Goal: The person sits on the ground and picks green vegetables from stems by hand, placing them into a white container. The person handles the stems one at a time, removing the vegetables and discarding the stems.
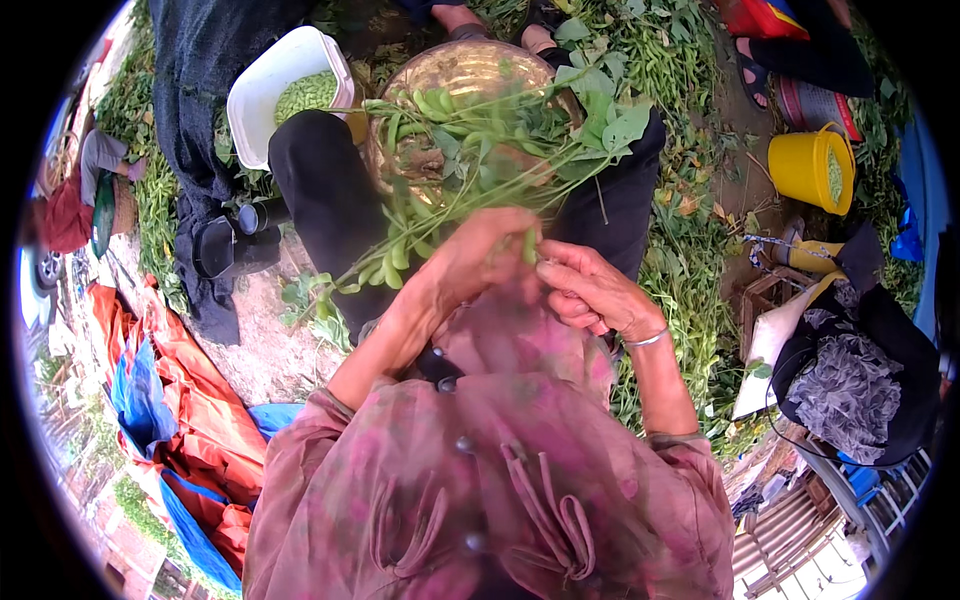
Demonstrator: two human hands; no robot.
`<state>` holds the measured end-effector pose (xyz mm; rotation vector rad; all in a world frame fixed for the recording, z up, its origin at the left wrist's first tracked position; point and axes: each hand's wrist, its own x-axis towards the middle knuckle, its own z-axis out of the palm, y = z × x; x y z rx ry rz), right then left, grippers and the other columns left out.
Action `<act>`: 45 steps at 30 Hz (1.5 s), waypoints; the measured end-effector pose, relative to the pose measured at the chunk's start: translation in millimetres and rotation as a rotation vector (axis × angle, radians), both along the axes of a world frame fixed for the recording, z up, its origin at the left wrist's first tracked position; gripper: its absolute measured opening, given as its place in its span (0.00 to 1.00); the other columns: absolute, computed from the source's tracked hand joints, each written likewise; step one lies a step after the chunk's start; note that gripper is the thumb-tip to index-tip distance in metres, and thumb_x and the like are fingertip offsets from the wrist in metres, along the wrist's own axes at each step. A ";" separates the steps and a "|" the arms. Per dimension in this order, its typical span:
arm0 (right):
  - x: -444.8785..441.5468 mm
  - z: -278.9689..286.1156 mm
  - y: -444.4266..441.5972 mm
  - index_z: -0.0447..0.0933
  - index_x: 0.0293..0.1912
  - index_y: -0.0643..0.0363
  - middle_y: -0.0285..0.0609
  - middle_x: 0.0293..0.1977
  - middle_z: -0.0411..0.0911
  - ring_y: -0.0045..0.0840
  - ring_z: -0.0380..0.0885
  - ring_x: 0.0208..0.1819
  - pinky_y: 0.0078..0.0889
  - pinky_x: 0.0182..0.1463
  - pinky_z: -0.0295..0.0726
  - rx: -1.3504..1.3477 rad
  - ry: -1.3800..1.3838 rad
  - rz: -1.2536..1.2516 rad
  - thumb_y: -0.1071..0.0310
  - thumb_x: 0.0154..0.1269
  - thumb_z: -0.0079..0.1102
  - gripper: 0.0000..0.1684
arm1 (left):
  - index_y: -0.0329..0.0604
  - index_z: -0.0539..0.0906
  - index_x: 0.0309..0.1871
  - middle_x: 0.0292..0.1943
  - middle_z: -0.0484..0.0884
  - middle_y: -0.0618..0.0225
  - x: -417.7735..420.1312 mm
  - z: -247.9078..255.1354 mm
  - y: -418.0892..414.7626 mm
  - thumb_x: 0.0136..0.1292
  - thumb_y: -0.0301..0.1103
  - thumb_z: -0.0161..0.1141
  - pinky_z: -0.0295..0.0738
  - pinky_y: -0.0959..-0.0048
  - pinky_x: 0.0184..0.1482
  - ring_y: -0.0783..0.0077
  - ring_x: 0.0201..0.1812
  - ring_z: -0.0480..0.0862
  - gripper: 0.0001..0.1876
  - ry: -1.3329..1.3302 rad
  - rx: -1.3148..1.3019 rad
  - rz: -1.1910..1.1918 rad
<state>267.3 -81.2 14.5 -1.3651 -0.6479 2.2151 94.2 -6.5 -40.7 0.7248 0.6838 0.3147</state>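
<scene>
A green bean pod lies between the fingertips of both hands above my lap. My left hand, partly blurred, is curled around its upper part. The thumb and index finger of my right hand, with a silver bracelet at the wrist, pinch near its lower end. Just beyond my hands, leafy bean stalks with full green pods stretch across my knees. Under them a round, gold-coloured metal basin sits between my legs, its contents mostly covered by stems and leaves.
Shelled green beans fill part of a white plastic tub beyond my left knee. A yellow bucket of beans stands at the right. Black containers and an orange-and-blue tarp lie left. Several other people sit nearby; bean plants litter the ground.
</scene>
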 end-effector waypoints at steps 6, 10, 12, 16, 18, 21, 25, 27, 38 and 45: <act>-9.2 2.5 -6.7 0.70 0.45 0.67 0.49 0.31 0.74 0.34 0.75 0.34 0.36 0.41 0.73 0.352 -0.472 0.138 0.65 0.64 0.47 0.15 | 0.43 0.74 0.32 0.17 0.63 0.81 0.5 14.5 -5.7 0.66 0.39 0.56 0.51 0.84 0.18 0.88 0.15 0.58 0.11 0.286 0.278 -0.101; 4.5 6.7 -4.4 0.69 0.41 0.60 0.35 0.25 0.70 0.14 0.61 0.18 0.20 0.18 0.59 0.169 -0.142 0.003 0.59 0.69 0.47 0.13 | 0.39 0.74 0.39 0.20 0.67 0.79 -5.4 15.8 5.1 0.66 0.40 0.57 0.51 0.85 0.19 0.88 0.18 0.60 0.12 0.179 0.379 -0.216; 13.2 3.6 -4.8 0.70 0.40 0.59 0.27 0.17 0.62 0.05 0.51 0.13 0.13 0.11 0.45 0.005 0.055 -0.049 0.56 0.72 0.47 0.15 | 0.37 0.74 0.41 0.23 0.71 0.74 -4.7 10.7 6.3 0.67 0.36 0.54 0.52 0.85 0.19 0.88 0.18 0.60 0.10 0.084 0.274 -0.217; 20.9 -13.1 -15.0 0.68 0.42 0.59 0.35 0.26 0.73 0.05 0.53 0.12 0.11 0.09 0.46 -0.087 0.286 -0.172 0.57 0.68 0.52 0.15 | 0.35 0.74 0.44 0.27 0.78 0.67 -4.2 6.9 1.0 0.69 0.33 0.50 0.54 0.86 0.18 0.87 0.17 0.61 0.10 0.022 0.104 -0.151; 21.6 -15.9 -15.5 0.70 0.41 0.59 0.32 0.24 0.73 0.04 0.55 0.13 0.12 0.11 0.49 -0.053 0.247 -0.195 0.57 0.68 0.52 0.14 | 0.35 0.74 0.44 0.26 0.77 0.68 -1.6 5.7 -3.3 0.70 0.34 0.50 0.54 0.86 0.18 0.87 0.17 0.61 0.10 0.005 0.067 -0.094; 3.9 -10.1 -8.8 0.70 0.38 0.60 0.31 0.17 0.68 0.08 0.56 0.12 0.16 0.12 0.52 0.045 -0.067 -0.236 0.61 0.69 0.51 0.11 | 0.38 0.75 0.45 0.25 0.76 0.71 -0.2 -1.1 -6.2 0.70 0.36 0.49 0.54 0.86 0.18 0.87 0.17 0.61 0.11 0.059 0.036 -0.047; -27.3 -25.0 -19.8 0.70 0.36 0.61 0.41 0.18 0.69 0.18 0.66 0.14 0.27 0.18 0.63 0.538 -0.835 -0.165 0.67 0.66 0.53 0.07 | 0.44 0.76 0.45 0.26 0.74 0.75 6.1 3.7 -16.1 0.71 0.39 0.49 0.55 0.86 0.17 0.88 0.18 0.63 0.11 0.212 -0.002 0.006; -38.9 -25.2 -22.1 0.71 0.37 0.61 0.48 0.23 0.71 0.32 0.71 0.23 0.36 0.27 0.69 0.584 -1.018 -0.099 0.69 0.63 0.54 0.06 | 0.47 0.77 0.45 0.27 0.75 0.78 7.1 0.2 -21.3 0.70 0.39 0.51 0.59 0.87 0.19 0.88 0.21 0.68 0.09 0.134 -0.121 0.040; -55.3 -5.4 52.6 0.74 0.45 0.59 0.45 0.41 0.75 0.42 0.77 0.35 0.36 0.34 0.74 0.990 -0.975 0.348 0.71 0.61 0.53 0.11 | 0.42 0.72 0.37 0.23 0.69 0.74 -9.1 -35.9 -38.4 0.67 0.27 0.46 0.50 0.82 0.15 0.86 0.15 0.59 0.04 0.111 -0.185 -0.088; -24.1 14.0 59.9 0.74 0.43 0.60 0.46 0.35 0.74 0.41 0.74 0.32 0.35 0.34 0.72 1.007 -0.909 0.315 0.71 0.61 0.55 0.10 | 0.38 0.76 0.35 0.18 0.66 0.76 -21.7 -11.4 -23.4 0.66 0.33 0.51 0.51 0.83 0.15 0.86 0.15 0.59 0.08 0.017 -0.198 -0.203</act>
